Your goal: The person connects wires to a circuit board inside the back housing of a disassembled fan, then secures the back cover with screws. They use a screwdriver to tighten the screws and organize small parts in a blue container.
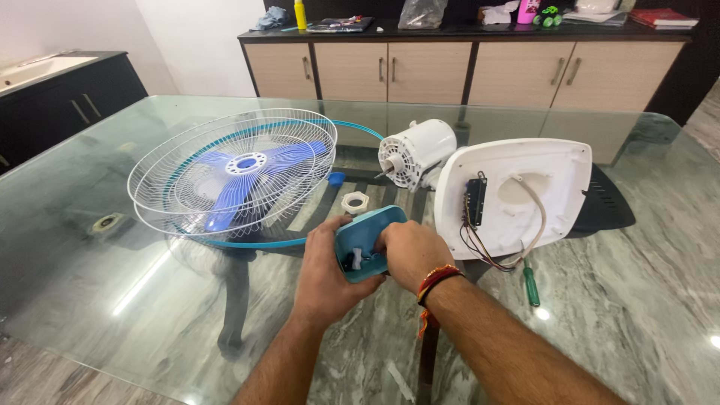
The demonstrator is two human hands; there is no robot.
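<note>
Both of my hands are on the small teal plastic housing (367, 241), which I hold just above the glass table (90, 300) near the lower middle of the frame, its open side tipped up toward me. My left hand (324, 271) wraps around its lower left edge and carries it, fingers closed on the shell. My right hand (409, 253) comes over from the right, fingers curled down into the opening where some small white and dark parts sit; whether those fingers pinch anything inside I cannot tell. A red and orange thread band (436, 279) circles my right wrist. Just above the housing, on the glass, lies a white ring nut (355, 202), and beyond it a small blue cap (337, 178). Left of centre rests the white wire fan guard (232, 172) with the blue blades (244, 176) inside and a teal rim around it. Up from the housing lies the white motor (417, 153), and to its right leans the white base cover (517, 196), its wires hanging out toward a green-handled screwdriver (529, 283) right of my forearm. Wooden cabinets (450, 71) with a dark cluttered top run along the upper edge.
</note>
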